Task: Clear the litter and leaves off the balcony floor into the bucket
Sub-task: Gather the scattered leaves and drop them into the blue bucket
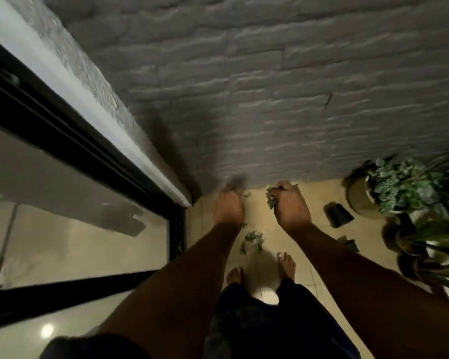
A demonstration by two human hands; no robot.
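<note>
Floor: you stand barefoot on a beige tiled balcony floor (319, 224), smooth and slightly shiny.
Wall: a grey wall (244, 86) of rough, long stone-like blocks rises in front of you.
Door: a black-framed glass door (70, 218) runs along your left side.
Plants: a leafy potted plant (392, 187) stands at the right by the wall; a small dark pot (338, 214) lies tipped over on the floor near it.
Leaves on floor: a small loose pile of green leaves (252, 240) lies between your forearms, just ahead of your toes; it has no clear long axis.
Right hand: your right hand (290, 203) has curled fingers that hold a crumpled bunch of leaves (271, 196).
Left hand: your left hand (228, 206) is blurred; I cannot tell how its fingers are.
</note>
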